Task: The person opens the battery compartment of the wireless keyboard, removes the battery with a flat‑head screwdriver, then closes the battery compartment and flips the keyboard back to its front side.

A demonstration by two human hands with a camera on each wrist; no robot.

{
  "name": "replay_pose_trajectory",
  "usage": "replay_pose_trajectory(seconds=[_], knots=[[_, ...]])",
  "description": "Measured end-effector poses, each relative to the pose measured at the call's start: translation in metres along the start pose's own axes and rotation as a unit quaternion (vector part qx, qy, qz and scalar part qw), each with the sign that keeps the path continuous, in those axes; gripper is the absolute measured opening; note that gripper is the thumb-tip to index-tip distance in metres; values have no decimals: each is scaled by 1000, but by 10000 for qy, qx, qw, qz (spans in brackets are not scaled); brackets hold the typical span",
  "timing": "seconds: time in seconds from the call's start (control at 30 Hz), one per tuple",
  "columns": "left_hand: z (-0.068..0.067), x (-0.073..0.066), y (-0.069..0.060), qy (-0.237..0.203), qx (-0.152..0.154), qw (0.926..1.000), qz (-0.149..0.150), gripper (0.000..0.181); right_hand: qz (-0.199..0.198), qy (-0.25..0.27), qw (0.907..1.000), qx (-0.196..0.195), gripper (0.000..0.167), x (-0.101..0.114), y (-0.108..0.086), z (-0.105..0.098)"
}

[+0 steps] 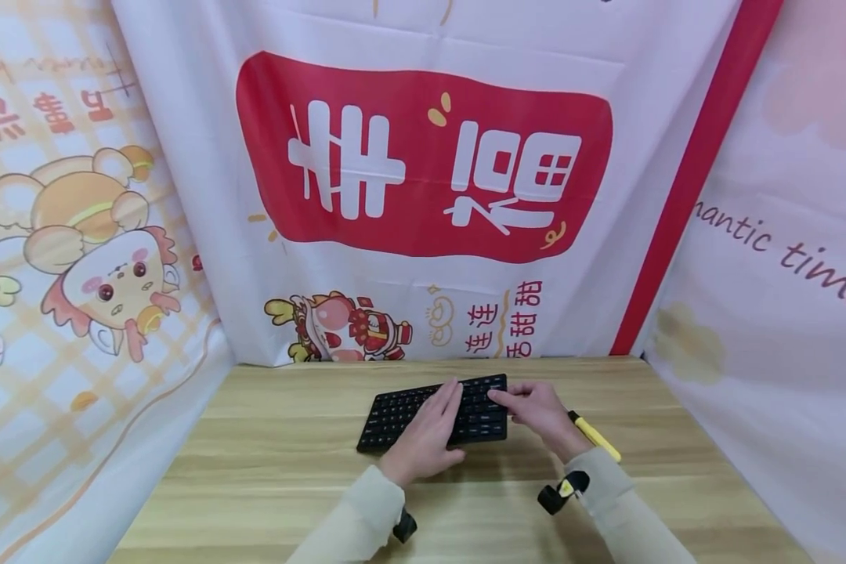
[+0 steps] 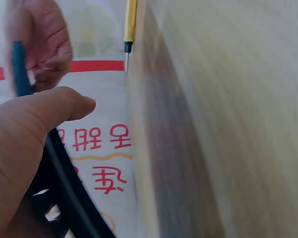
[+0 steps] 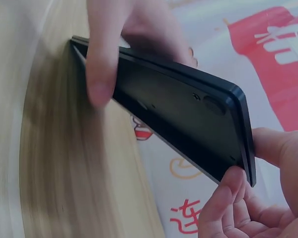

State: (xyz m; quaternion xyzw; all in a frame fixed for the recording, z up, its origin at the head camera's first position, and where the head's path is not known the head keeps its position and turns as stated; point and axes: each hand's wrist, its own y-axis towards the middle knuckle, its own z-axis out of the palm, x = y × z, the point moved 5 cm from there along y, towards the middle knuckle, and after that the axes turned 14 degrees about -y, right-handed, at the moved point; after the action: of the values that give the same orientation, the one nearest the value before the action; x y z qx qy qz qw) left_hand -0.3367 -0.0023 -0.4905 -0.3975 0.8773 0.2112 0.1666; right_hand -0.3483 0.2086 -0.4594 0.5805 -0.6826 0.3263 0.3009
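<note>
A thin black keyboard (image 1: 481, 415) is tilted, its right end raised off the table and its left end low. My left hand (image 1: 426, 431) lies across the keys with straight fingers, its thumb (image 2: 69, 103) sticking out past the near edge. At the raised end my right hand (image 1: 536, 407) pinches the corner, thumb on top and curled fingers (image 3: 233, 186) beneath. The right wrist view shows the keyboard's dark underside (image 3: 164, 109), with a rounded bump near the raised end. A yellow-handled screwdriver (image 1: 595, 437) lies beside my right wrist; its metal shaft shows in the left wrist view.
The wood-grain table (image 1: 268, 470) carries the keyboard's low end. White printed cloth (image 1: 423, 47) hangs along the back edge, and patterned cloths (image 1: 63, 235) stand at both sides. Black wrist cameras (image 1: 555, 498) sit on both cuffs.
</note>
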Motion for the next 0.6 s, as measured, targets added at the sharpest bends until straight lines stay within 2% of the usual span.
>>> replay_pose_trajectory(seconds=[0.13, 0.27, 0.47, 0.6], knots=[[7, 3, 0, 210, -250, 9995, 50, 114, -83, -74, 9999, -62, 40, 8, -4, 3], [9, 3, -1, 380, -501, 9980, 92, 108, -152, -110, 9998, -84, 42, 12, -7, 4], [2, 0, -1, 407, -815, 9954, 311, 98, -337, -128, 9993, 51, 45, 22, -8, 0], [-10, 0, 0, 277, -1034, 9926, 569, 95, -898, -93, 9955, 301, 45, 37, -6, -9]])
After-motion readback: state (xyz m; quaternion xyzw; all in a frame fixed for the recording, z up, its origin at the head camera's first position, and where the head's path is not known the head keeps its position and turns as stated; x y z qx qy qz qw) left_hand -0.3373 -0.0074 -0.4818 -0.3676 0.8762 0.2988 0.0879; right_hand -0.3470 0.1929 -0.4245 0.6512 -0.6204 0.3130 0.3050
